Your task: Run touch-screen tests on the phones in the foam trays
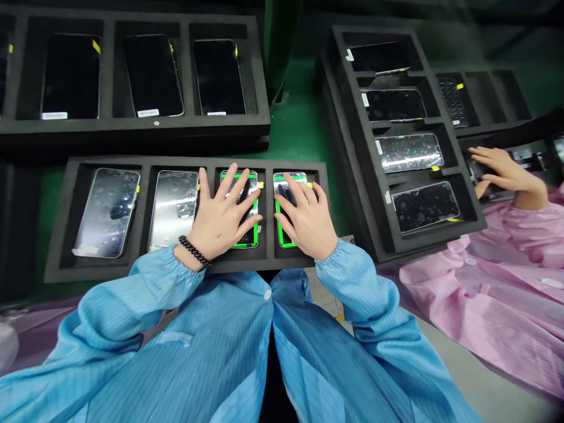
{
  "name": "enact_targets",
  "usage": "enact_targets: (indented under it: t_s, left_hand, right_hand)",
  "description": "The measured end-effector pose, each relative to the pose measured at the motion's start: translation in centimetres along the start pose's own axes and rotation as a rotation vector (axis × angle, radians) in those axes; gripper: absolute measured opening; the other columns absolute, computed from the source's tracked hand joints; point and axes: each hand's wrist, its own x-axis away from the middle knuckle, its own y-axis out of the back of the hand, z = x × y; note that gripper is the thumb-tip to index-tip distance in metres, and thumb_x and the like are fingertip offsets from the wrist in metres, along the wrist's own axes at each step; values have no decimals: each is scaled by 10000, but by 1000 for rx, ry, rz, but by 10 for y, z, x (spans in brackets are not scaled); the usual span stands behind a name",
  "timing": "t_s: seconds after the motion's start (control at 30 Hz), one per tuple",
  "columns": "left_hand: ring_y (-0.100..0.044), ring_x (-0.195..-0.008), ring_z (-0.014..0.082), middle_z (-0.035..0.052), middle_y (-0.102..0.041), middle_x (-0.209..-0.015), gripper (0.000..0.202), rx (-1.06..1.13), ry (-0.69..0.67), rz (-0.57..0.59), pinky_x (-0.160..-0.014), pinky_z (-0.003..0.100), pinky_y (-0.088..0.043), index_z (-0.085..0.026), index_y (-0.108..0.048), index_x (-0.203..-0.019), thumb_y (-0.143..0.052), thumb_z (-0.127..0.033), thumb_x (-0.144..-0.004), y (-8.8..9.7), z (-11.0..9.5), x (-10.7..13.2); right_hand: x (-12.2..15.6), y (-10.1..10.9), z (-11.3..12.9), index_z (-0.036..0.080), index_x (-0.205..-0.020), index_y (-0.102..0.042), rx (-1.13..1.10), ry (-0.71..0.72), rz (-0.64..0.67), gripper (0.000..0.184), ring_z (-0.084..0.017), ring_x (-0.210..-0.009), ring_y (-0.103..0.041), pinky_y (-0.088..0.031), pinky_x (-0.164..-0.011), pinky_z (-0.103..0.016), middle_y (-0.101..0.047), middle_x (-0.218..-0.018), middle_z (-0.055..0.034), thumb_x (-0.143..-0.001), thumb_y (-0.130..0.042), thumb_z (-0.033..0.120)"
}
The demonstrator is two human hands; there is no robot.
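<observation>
A black foam tray [61, 235] lies in front of me with several phones in its slots. My left hand [222, 217] lies flat, fingers spread, on a phone with a green-lit edge [254, 202] in the third slot. My right hand [306, 217] rests the same way, fingers spread, on the green-edged phone [278, 220] in the fourth slot. Two more phones with shiny film, one [108, 211] and another [173, 208], lie untouched in the left slots. I wear blue sleeves and a black bead bracelet [194, 251] on the left wrist.
Another foam tray [132, 126] with dark phones lies behind. A stack of trays [352, 147] with several phones stands at the right. A person in a pink coat [497, 264] works at the far right, with a hand [502, 170] on a dark device. Green table surface [295, 123] shows between trays.
</observation>
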Motion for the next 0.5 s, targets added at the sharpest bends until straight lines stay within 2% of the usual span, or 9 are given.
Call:
enact_targets:
  t_s: [0.2, 0.37, 0.5]
  left_hand:
    - [-122, -1606, 320, 38, -242, -1702, 561, 20, -12, -17, -1244, 689, 116, -228, -545, -1433, -240, -518, -1062, 8, 8, -17]
    - [-126, -1608, 342, 111, -252, -1696, 567, -45, -55, -58, -1228, 749, 73, -224, -527, -1463, -299, -536, -1048, -7, 23, -28]
    - [-132, -1607, 352, 155, -258, -1689, 581, -55, -57, -73, -1225, 767, 43, -209, -514, -1479, -322, -540, -1041, -11, 24, -29]
  right_hand:
    - [-21, -3, -8, 166, -1338, -641, 1, -28, 6, 380, -336, -1416, -470, -325, -1178, -610, -390, -1644, -168, -1034, -455, 295]
    - [-32, -5, -12, 158, -1334, -638, -18, -40, -11, 378, -339, -1413, -469, -324, -1172, -607, -382, -1648, -169, -1027, -450, 272]
    - [-35, -4, -12, 152, -1314, -649, -11, -39, -14, 370, -336, -1416, -461, -326, -1168, -606, -370, -1653, -177, -1031, -450, 281]
